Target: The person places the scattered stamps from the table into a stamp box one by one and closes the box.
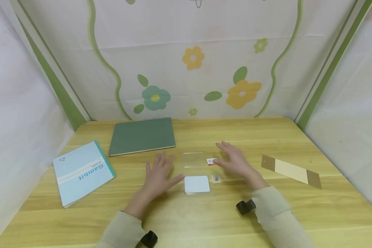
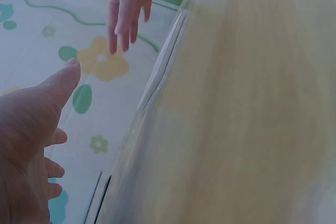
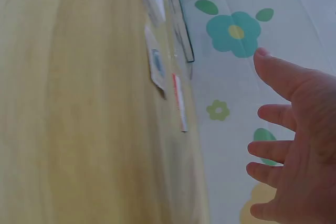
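My left hand is held with fingers spread, its thumb near the left edge of a white card stack; nothing is in it. On the other side my right hand has its fingers extended and holds nothing, the thumb overlapping a small white-and-red card in the head view. Between the hands lies a clear rectangular case, behind the white stack. A small square sticker with a dark round mark sits just right of the stack. Both wrist views show the hands without any object.
A dark green notebook lies at the back left, and a light blue notebook at the far left. Toward the right is a brown-and-cream strip. A flowered curtain encloses the wooden table.
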A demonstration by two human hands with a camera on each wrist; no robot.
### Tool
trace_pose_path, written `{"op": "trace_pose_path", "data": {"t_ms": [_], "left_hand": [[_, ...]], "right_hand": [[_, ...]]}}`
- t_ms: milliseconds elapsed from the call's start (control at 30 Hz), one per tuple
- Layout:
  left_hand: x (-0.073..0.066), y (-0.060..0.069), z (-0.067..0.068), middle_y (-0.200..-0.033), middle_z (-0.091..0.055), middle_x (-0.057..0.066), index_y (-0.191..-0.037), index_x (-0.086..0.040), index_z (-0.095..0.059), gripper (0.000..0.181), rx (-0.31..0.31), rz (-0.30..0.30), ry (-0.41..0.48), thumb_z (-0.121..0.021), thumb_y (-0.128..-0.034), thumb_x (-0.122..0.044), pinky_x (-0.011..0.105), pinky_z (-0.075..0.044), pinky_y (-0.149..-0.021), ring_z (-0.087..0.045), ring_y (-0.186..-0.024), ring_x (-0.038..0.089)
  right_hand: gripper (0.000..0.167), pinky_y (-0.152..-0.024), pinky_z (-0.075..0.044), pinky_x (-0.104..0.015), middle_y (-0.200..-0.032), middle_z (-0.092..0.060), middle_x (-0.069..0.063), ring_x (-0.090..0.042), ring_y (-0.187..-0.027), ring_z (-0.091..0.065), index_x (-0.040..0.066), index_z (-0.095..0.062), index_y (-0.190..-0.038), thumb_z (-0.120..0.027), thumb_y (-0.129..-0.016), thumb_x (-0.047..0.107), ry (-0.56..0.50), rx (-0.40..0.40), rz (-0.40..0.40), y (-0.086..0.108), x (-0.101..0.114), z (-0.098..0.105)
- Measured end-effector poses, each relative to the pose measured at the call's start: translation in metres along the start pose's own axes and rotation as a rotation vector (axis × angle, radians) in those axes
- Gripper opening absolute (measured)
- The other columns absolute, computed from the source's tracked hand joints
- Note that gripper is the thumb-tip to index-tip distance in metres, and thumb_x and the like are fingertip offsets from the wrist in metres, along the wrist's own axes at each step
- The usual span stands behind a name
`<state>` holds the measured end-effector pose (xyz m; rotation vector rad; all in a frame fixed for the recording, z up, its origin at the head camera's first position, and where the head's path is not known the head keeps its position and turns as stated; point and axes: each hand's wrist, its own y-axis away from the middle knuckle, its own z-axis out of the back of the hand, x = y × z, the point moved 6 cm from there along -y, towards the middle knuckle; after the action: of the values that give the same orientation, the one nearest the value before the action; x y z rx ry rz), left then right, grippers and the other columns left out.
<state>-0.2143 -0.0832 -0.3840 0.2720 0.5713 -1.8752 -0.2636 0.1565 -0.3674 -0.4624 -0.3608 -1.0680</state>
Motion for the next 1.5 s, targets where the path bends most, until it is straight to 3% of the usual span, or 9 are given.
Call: {"op": "trace_pose_path", "data": {"t_ms": [133,333,467,633,833,1133,1500], "left_hand": [[-0.004,0.002,-0.01,-0.139,-0.018,0.017,-0.133,-0.01,-0.034,0.082,0.023,-0.009,0.048,-0.044,-0.0735,-0.066,0.061,0.001,-0.09,-0.01,-0.126,0.033],[-0.005,0.01,-0.025,-0.139,-0.02,0.015,-0.134,-0.017,-0.034,0.084,0.105,-0.016,0.089,-0.044,-0.0696,-0.069,0.058,0.002,-0.092,-0.011,-0.127,0.03],[-0.008,0.015,-0.03,-0.138,-0.021,0.015,-0.132,-0.017,-0.037,0.083,0.126,-0.04,0.124,-0.049,-0.0682,-0.068,0.058,0.004,-0.091,-0.011,-0.127,0.03],[-0.008,0.018,-0.035,-0.137,-0.025,0.016,-0.13,-0.018,-0.042,0.079,0.133,-0.063,0.078,-0.053,-0.0673,-0.066,0.06,0.003,-0.09,-0.013,-0.126,0.033],[-0.009,0.02,-0.039,-0.137,-0.026,0.015,-0.128,-0.021,-0.044,0.075,0.127,-0.072,0.034,-0.053,-0.0681,-0.065,0.06,0.003,-0.09,-0.012,-0.126,0.033],[-0.009,0.02,-0.039,-0.136,-0.027,0.015,-0.125,-0.021,-0.048,0.067,0.112,-0.081,0.016,-0.055,-0.0704,-0.06,0.059,0.003,-0.09,-0.014,-0.126,0.032],[-0.01,0.021,-0.038,-0.136,-0.026,0.015,-0.124,-0.021,-0.049,0.066,0.114,-0.084,0.014,-0.055,-0.071,-0.06,0.06,0.002,-0.09,-0.014,-0.126,0.032]], "right_hand": [[0.063,-0.094,-0.012,-0.054,-0.134,-0.028,-0.021,-0.036,-0.122,-0.022,0.003,-0.037,-0.129,-0.061,-0.079,0.031,-0.092,0.023,0.006,-0.002,-0.004,-0.011],[0.054,-0.095,-0.019,-0.048,-0.132,-0.031,-0.021,-0.036,-0.12,-0.027,0.001,-0.043,-0.125,-0.063,-0.079,0.021,-0.201,0.045,-0.009,-0.005,-0.012,-0.026],[0.046,-0.095,-0.015,-0.051,-0.13,-0.035,-0.02,-0.036,-0.119,-0.029,0.002,-0.049,-0.12,-0.062,-0.08,0.018,-0.191,0.02,-0.021,-0.005,-0.018,-0.033],[0.038,-0.092,-0.006,-0.058,-0.128,-0.038,-0.019,-0.035,-0.119,-0.03,0.002,-0.054,-0.115,-0.061,-0.081,0.017,-0.121,-0.03,-0.019,-0.004,-0.022,-0.039],[0.032,-0.092,-0.007,-0.058,-0.126,-0.041,-0.018,-0.035,-0.118,-0.032,0.002,-0.059,-0.109,-0.062,-0.08,0.013,-0.095,-0.089,0.001,-0.002,-0.022,-0.04],[0.025,-0.092,-0.007,-0.058,-0.122,-0.046,-0.018,-0.035,-0.117,-0.032,0.003,-0.063,-0.103,-0.062,-0.079,0.012,-0.108,-0.101,0.004,-0.001,-0.021,-0.04],[0.016,-0.088,-0.029,-0.049,-0.112,-0.054,-0.017,-0.035,-0.106,-0.045,0.002,-0.066,-0.09,-0.066,-0.075,0.005,-0.085,-0.178,0.048,-0.001,-0.017,-0.038]]}}
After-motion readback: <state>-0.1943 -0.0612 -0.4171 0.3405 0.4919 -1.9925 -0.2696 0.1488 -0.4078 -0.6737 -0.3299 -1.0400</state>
